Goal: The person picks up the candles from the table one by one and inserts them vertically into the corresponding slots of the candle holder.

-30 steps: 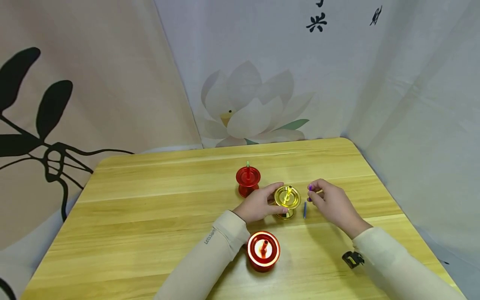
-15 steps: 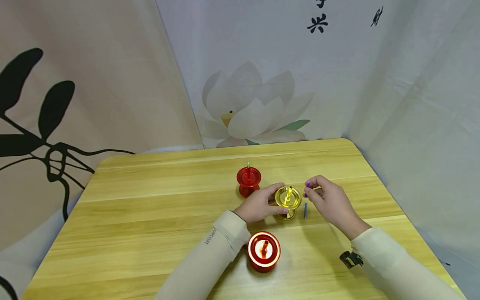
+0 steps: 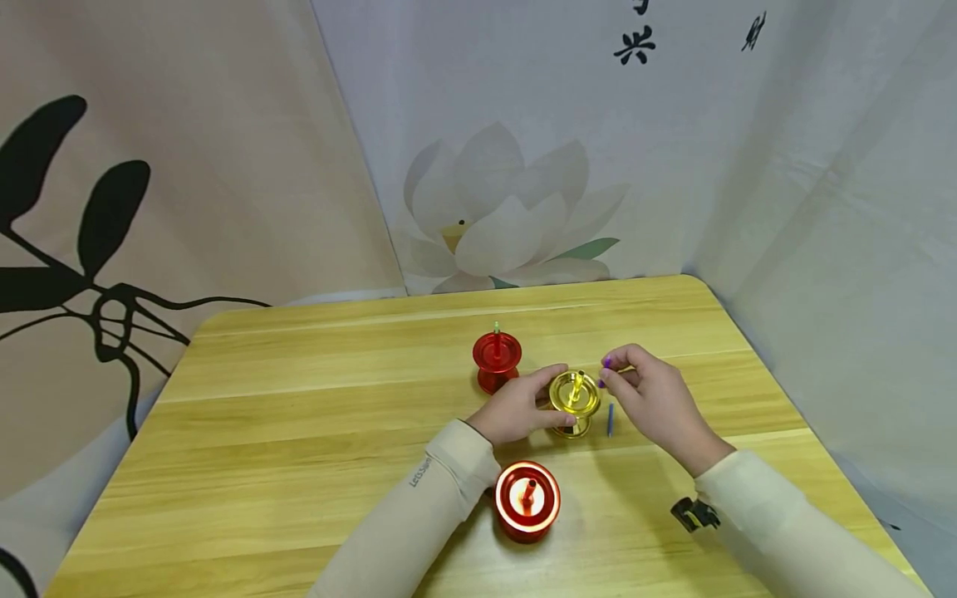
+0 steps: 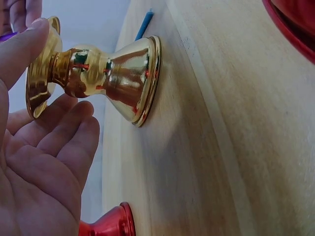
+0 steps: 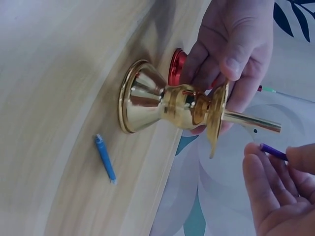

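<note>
A shiny gold candlestick [image 3: 574,399] stands upright on the table, its hollow stem pointing up with nothing in it. My left hand [image 3: 516,409] holds it by the dish, thumb on the near side of the rim and fingers around the back, as the left wrist view shows. Just right of the dish, my right hand [image 3: 650,399] pinches a thin purple candle [image 5: 273,152] between thumb and fingertips. In the right wrist view the candle is close to the tip of the gold stem [image 5: 253,122], apart from it. A short blue candle [image 5: 105,159] lies beside the gold base.
Behind my left hand stands a red candlestick [image 3: 497,355] with a pale green candle [image 3: 497,327] in its stem. Another red candlestick [image 3: 527,498] stands nearer me, beside my left sleeve [image 3: 419,498]. The wooden table [image 3: 299,465] ends at curtains at the back and right.
My right hand has moved left and slightly up with the purple candle, closer to the gold candlestick. My left hand and the candlesticks stay put.
</note>
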`<state>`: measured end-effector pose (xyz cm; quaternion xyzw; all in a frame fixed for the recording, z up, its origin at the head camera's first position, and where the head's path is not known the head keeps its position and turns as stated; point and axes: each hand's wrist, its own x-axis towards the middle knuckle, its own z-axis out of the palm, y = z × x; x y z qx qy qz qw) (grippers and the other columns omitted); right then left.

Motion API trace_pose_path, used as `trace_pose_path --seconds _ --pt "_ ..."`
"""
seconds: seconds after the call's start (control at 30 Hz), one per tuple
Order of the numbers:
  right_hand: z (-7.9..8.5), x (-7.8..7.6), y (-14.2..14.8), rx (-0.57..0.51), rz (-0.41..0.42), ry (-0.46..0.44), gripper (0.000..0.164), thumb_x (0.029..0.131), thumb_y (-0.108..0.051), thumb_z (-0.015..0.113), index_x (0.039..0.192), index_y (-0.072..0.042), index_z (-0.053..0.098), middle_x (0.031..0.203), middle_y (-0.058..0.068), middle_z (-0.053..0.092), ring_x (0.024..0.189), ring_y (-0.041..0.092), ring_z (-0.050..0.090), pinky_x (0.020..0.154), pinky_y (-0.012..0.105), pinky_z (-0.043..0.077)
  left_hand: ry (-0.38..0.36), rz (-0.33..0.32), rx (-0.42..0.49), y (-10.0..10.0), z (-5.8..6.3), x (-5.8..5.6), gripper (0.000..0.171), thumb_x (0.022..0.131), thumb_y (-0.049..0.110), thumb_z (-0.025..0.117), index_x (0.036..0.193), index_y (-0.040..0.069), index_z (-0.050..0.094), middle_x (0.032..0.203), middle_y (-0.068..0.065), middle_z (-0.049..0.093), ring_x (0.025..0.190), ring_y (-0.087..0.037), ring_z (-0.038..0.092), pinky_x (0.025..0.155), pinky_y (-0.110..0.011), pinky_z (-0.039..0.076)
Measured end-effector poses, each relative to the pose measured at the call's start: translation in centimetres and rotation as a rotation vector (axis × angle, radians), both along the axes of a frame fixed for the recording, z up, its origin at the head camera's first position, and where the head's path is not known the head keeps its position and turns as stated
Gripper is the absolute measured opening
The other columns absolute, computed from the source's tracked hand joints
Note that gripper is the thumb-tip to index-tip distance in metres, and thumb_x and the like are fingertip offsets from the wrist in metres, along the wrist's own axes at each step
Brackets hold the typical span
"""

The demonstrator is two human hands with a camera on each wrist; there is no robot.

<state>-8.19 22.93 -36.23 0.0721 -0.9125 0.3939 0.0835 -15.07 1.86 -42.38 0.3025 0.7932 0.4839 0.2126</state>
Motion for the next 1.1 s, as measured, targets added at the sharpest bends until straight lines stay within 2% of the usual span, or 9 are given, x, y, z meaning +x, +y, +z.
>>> trace_pose_path --seconds 0.23,0.43,0.7,0.87,1.1 --pt "0.3 -0.3 -0.7 0.003 -0.003 0.017 0.011 0.101 -0.014 0.061 0.109 -0.007 0.062 0.099 0.006 0.072 0.086 0.019 0.072 0.069 0.034 0.058 0.007 -0.006 0.012 0.0 -0.1 -0.1 0.082 0.088 0.029 0.080 0.156 0.012 0.037 0.139 -0.005 0.060 0.124 -0.013 0.059 0.104 -0.025 0.046" --pt "0.5 -0.5 -1.1 -0.035 0.000 0.020 0.009 0.101 -0.011 0.062 0.108 -0.006 0.061 0.098 0.007 0.069 0.087 0.026 0.073 0.070 0.031 0.060 0.013 -0.006 0.016 -0.1 -0.1 -0.1 0.083 0.088 0.027 0.080 0.156 0.011 0.036 0.140 -0.010 0.060 0.126 -0.021 0.059 0.105 -0.026 0.045" --pt "0.7 -0.7 -1.4 -0.066 0.000 0.040 0.008 0.100 -0.008 0.062 0.107 -0.004 0.060 0.098 0.008 0.066 0.088 0.024 0.072 0.072 0.026 0.059 0.009 -0.011 0.004 -0.2 -0.1 -0.1 0.082 0.088 0.028 0.080 0.156 0.010 0.036 0.136 -0.004 0.062 0.120 -0.010 0.061 0.101 -0.024 0.047" --pt "0.9 -0.7 -1.7 -0.080 -0.003 0.035 0.008 0.100 -0.008 0.062 0.107 -0.004 0.060 0.098 0.009 0.066 0.089 0.023 0.071 0.071 0.024 0.059 0.019 -0.009 -0.014 -0.2 0.0 -0.1 0.083 0.088 0.029 0.080 0.156 0.009 0.036 0.135 -0.002 0.063 0.119 -0.009 0.061 0.100 -0.023 0.048" --pt "1.1 -0.6 -2.0 -0.056 -0.012 0.071 0.009 0.101 -0.011 0.062 0.106 -0.004 0.062 0.098 0.008 0.067 0.088 0.022 0.071 0.071 0.023 0.058 0.020 0.000 -0.038 -0.2 0.3 0.0 0.083 0.088 0.031 0.080 0.156 0.010 0.036 0.134 -0.001 0.063 0.119 -0.008 0.061 0.100 -0.023 0.047"
